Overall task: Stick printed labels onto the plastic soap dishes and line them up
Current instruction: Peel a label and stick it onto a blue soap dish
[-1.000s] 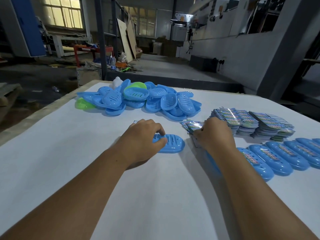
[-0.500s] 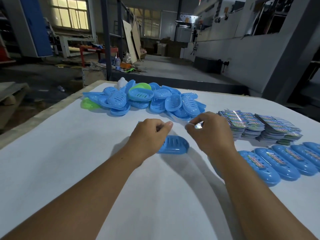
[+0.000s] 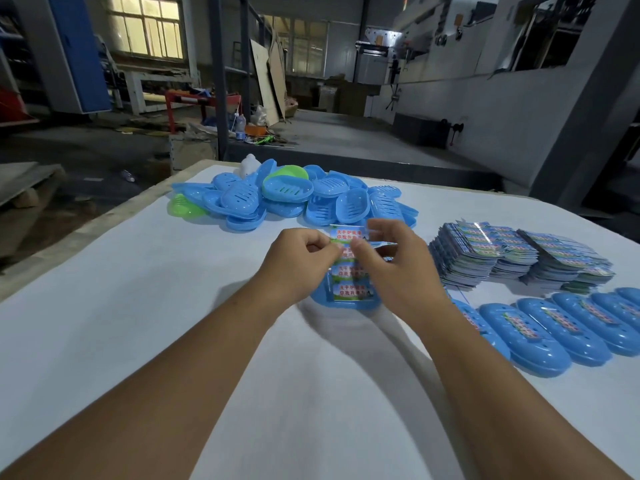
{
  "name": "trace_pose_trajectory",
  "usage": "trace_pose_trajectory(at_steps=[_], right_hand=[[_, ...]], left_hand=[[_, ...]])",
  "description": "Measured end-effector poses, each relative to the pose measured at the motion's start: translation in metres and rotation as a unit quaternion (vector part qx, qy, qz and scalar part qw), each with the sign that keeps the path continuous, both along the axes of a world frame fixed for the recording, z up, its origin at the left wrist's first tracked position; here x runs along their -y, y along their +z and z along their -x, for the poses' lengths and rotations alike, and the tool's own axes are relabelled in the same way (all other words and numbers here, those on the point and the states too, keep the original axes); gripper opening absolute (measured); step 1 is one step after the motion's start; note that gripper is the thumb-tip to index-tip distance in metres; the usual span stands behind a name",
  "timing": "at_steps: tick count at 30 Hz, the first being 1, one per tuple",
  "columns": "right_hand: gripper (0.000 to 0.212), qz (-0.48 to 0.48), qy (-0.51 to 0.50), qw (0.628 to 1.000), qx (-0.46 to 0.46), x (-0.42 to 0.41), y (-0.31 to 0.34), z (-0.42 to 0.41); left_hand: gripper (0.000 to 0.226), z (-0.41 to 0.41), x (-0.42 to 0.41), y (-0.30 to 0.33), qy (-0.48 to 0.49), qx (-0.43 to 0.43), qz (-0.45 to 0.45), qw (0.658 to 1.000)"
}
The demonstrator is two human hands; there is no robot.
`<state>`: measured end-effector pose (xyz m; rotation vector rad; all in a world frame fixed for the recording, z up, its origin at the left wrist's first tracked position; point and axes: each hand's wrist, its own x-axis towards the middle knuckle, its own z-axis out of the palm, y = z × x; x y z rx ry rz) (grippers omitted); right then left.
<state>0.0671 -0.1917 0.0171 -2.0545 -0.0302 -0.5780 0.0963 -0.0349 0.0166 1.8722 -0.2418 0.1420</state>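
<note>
Head view: your left hand [image 3: 300, 261] and right hand [image 3: 394, 263] now pinch a label sheet [image 3: 349, 268] with curled fingers, lifted over the soap dish [image 3: 344, 302] on the surface [image 3: 138, 306]; a second ago the left one held that dish, so peeling starts.

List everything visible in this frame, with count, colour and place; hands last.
Table: one, white, fills the foreground.
Loose dishes: a heap, mostly blue, at least two green, far side of table.
Dish: one, blue, centre, under the hands.
Label sheet: one, multicoloured, held over that dish.
Label stacks: several fanned piles, multicoloured, right.
Labelled dishes: a row of at least five, blue, near right, running off frame.
Bottle: one, clear, on floor beyond the table.
Left hand: pinches the sheet.
Right hand: pinches the sheet.
</note>
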Motion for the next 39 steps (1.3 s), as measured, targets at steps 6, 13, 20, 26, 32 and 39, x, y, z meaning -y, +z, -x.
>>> trace_pose_trajectory(at_steps=[6, 13, 20, 26, 32, 39], right_hand=[[0.029, -0.149, 0.018, 0.989, -0.019, 0.01, 0.002, -0.006], [0.024, -0.144, 0.043, 0.988, -0.033, 0.01, 0.003, -0.005], [0.025, -0.154, 0.035, 0.986, -0.05, 0.012, 0.001, -0.007], [0.014, 0.008, -0.05, 0.999, 0.008, 0.012, -0.001, -0.008], [0.017, 0.03, -0.001, 1.0, -0.005, 0.005, 0.002, 0.002], [0.019, 0.05, -0.01, 0.998, -0.025, 0.002, 0.006, 0.006]], left_hand=[[0.018, 0.002, 0.001, 0.0, -0.02, -0.004, -0.007, 1.0], [0.028, -0.002, -0.005, 0.008, 0.014, 0.018, -0.024, 0.999], [0.023, -0.001, -0.005, 0.006, 0.004, 0.027, -0.018, 0.999], [0.018, 0.001, -0.001, 0.006, 0.005, 0.061, -0.025, 0.998], [0.016, 0.002, 0.001, 0.003, 0.005, 0.111, -0.052, 0.992], [0.014, 0.004, 0.004, 0.001, 0.0, 0.142, -0.104, 0.984]])
